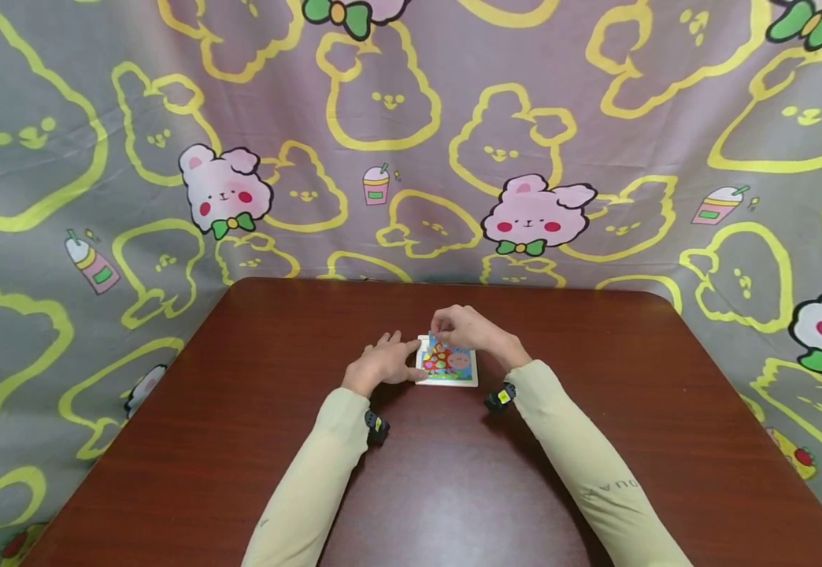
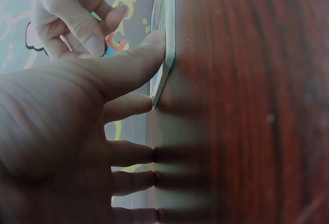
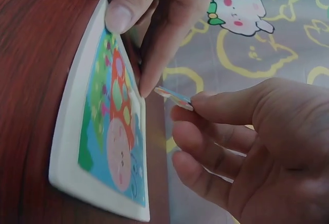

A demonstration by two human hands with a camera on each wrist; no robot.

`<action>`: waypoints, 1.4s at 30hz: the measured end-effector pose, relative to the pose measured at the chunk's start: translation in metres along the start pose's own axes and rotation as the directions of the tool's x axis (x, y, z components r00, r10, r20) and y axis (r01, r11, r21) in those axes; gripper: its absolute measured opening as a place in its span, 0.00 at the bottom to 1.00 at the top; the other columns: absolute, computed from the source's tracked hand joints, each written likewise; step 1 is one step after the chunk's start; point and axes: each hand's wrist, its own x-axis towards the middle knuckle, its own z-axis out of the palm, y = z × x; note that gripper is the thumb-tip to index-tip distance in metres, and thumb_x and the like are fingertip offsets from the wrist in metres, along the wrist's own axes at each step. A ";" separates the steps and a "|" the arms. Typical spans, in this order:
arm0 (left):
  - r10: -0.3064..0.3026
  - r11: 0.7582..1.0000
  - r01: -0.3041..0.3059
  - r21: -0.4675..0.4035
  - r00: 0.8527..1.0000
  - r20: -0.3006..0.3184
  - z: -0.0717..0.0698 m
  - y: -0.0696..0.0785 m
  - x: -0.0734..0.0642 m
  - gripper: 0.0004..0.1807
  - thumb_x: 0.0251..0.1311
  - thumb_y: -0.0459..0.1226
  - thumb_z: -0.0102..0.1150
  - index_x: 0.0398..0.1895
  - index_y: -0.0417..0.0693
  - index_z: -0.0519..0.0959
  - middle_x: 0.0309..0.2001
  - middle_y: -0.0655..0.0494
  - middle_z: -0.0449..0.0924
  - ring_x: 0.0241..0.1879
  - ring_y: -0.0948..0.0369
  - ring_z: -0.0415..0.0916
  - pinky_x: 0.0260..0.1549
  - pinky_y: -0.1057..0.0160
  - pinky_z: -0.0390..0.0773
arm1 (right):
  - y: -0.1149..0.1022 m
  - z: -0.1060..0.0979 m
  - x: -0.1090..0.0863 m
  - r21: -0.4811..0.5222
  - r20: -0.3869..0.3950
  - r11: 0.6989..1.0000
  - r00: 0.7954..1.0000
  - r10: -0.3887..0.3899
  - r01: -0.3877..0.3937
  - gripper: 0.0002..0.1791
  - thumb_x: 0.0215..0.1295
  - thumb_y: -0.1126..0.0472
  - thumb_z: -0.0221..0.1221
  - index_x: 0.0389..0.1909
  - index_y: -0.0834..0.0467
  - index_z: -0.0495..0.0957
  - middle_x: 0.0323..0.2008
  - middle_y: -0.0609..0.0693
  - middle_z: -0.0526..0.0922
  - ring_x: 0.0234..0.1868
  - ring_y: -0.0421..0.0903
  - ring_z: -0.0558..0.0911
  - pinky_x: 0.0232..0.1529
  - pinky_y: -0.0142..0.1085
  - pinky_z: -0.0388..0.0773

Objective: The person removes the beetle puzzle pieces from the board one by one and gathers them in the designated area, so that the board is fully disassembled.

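A jigsaw puzzle (image 3: 121, 116) in a white frame, with a red spotted ladybug picture, lies flat on the table. My left hand (image 1: 383, 364) is at its left end. The left thumb (image 2: 139, 59) rests on the frame's edge, the index fingertip touches near the corner, and the other fingers stretch to the tabletop. Over the puzzle's far left part, my right hand (image 1: 478, 328) pinches a small puzzle piece (image 3: 175, 98) between thumb and index finger. The piece is tilted, just above the puzzle, where a pale patch shows without picture.
The brown wooden table (image 1: 276, 354) reaches back to a curtain (image 1: 397, 228) printed with cartoon bears and bunnies. A small black camera (image 1: 377, 428) sits on the left wrist, another camera (image 1: 500, 398) on the right.
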 end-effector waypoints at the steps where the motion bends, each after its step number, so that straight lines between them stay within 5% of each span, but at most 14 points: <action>1: 0.000 1.000 0.000 0.001 1.000 0.003 0.000 0.000 0.000 0.41 0.65 0.58 0.56 0.78 0.63 0.54 0.79 0.44 0.42 0.79 0.44 0.37 0.73 0.37 0.48 | 0.002 0.000 -0.001 -0.003 0.004 1.000 1.000 -0.004 0.005 0.03 0.68 0.63 0.59 0.38 0.55 0.81 0.36 0.49 0.84 0.34 0.43 0.79 0.37 0.35 0.77; 9: -0.002 1.000 0.002 -0.006 1.000 0.002 -0.001 0.000 0.000 0.41 0.65 0.58 0.56 0.78 0.64 0.53 0.80 0.44 0.41 0.79 0.45 0.36 0.73 0.38 0.46 | 0.010 -0.007 -0.004 -0.004 0.004 0.999 0.999 -0.044 0.044 0.03 0.67 0.66 0.59 0.38 0.57 0.81 0.36 0.49 0.85 0.32 0.43 0.79 0.35 0.34 0.77; 16: 0.009 1.000 -0.009 -0.021 1.000 -0.010 0.002 0.000 0.000 0.41 0.64 0.58 0.57 0.77 0.62 0.55 0.79 0.43 0.42 0.79 0.44 0.38 0.73 0.37 0.47 | 0.016 -0.015 -0.009 0.067 0.037 0.997 0.999 0.033 -0.035 0.04 0.68 0.64 0.59 0.42 0.57 0.77 0.39 0.54 0.85 0.26 0.45 0.81 0.28 0.34 0.80; 25: 0.001 1.000 -0.002 -0.011 1.000 -0.011 0.002 0.001 0.001 0.41 0.65 0.57 0.57 0.78 0.62 0.54 0.79 0.43 0.43 0.79 0.43 0.38 0.73 0.38 0.47 | 0.030 -0.024 -0.014 0.151 0.020 0.983 0.994 0.106 -0.108 0.07 0.66 0.61 0.62 0.43 0.58 0.82 0.36 0.53 0.87 0.20 0.47 0.82 0.29 0.46 0.84; 31: 0.011 1.000 -0.012 -0.019 1.000 -0.019 0.002 0.000 0.000 0.40 0.65 0.56 0.57 0.78 0.61 0.55 0.79 0.42 0.43 0.79 0.43 0.38 0.73 0.38 0.47 | 0.041 -0.028 -0.017 0.203 0.000 0.971 0.992 0.127 -0.124 0.08 0.66 0.59 0.63 0.42 0.58 0.84 0.29 0.57 0.86 0.21 0.46 0.83 0.32 0.50 0.85; 42: 0.028 0.999 -0.029 -0.029 0.999 -0.015 -0.001 0.000 -0.005 0.40 0.65 0.55 0.57 0.78 0.61 0.54 0.79 0.42 0.43 0.79 0.43 0.38 0.73 0.37 0.47 | 0.064 -0.033 -0.029 0.252 -0.018 0.960 0.991 0.135 -0.126 0.12 0.67 0.61 0.61 0.47 0.63 0.83 0.31 0.57 0.88 0.23 0.46 0.86 0.33 0.49 0.85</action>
